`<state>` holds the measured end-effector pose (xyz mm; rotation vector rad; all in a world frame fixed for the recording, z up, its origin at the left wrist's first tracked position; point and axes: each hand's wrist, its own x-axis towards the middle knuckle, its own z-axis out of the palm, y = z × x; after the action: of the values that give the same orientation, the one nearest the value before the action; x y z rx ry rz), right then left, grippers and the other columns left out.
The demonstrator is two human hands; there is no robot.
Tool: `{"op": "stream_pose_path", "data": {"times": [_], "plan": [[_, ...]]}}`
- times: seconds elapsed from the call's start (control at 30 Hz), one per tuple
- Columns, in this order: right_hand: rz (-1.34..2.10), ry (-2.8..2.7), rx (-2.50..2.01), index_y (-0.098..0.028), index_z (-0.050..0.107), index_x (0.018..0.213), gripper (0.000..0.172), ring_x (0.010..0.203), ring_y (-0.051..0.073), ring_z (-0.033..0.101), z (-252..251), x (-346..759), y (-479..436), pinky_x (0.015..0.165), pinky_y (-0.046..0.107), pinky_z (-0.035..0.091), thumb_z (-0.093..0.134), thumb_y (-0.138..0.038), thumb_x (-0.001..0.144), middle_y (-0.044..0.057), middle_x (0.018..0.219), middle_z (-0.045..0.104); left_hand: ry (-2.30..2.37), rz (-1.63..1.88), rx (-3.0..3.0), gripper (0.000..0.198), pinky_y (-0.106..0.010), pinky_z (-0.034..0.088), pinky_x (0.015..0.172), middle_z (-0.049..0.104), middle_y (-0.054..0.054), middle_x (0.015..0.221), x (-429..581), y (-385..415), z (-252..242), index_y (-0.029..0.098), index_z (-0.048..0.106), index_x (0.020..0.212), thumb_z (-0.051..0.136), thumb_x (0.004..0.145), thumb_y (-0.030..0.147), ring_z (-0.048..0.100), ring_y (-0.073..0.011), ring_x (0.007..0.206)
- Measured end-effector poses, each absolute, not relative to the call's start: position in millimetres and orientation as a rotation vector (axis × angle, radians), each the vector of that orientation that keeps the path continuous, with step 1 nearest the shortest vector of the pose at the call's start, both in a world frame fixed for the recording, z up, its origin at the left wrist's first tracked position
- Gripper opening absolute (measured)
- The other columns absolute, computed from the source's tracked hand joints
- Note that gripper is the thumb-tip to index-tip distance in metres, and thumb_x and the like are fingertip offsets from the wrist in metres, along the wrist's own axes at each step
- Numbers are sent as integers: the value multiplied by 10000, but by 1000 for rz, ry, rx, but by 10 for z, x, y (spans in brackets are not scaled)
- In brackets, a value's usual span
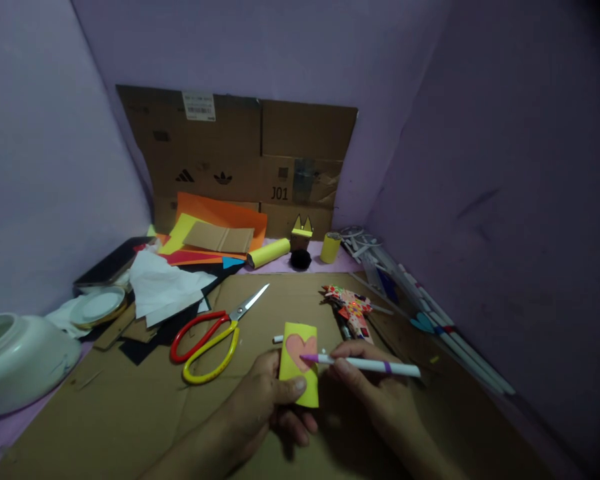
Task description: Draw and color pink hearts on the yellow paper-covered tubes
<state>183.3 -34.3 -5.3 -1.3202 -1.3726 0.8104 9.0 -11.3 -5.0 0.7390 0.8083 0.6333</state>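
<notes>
A small folded yellow card (306, 395) with a pink heart (293, 351) on its front is held upright by my left hand (275, 393), thumb across its lower part. In my right hand (367, 380) is a white marker (397, 368) with a purple band, gripped near its purple end. The purple end lies over the heart; whether it touches the surface I cannot tell. Left of the card, red-and-yellow-handled scissors (225, 333) lie partly open. Beyond my right hand sits a glue gun (350, 307) with a colourful patterned covering.
Paper sheets (215, 217), white scraps (165, 287), a yellow roll (270, 253) and a yellow cylinder (331, 247) lie at the back. A white bowl-like vessel (25, 360) stands left, rods (455, 350) along the right wall. Cardboard (220, 153) leans behind.
</notes>
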Motion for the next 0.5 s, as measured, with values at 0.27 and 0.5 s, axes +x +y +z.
{"op": "stream_pose_path", "data": {"times": [0.27, 0.5], "plan": [[873, -1181, -1288, -192, 652, 687, 197, 520, 145, 531, -48, 1827, -365, 500, 231, 394, 652, -386, 720, -2, 551, 617, 798, 619, 745, 370, -192, 471, 350, 627, -38, 677, 84, -99, -24, 124, 519, 897, 711, 611, 261, 609, -135, 448], [839, -1239, -1299, -198, 652, 652, 167, 528, 142, 521, -13, 1822, -383, 504, 229, 374, 644, -354, 712, -7, 555, 608, 841, 640, 751, 405, -193, 473, 358, 618, -25, 660, 95, -107, -5, 118, 513, 849, 741, 547, 263, 602, -131, 442]]}}
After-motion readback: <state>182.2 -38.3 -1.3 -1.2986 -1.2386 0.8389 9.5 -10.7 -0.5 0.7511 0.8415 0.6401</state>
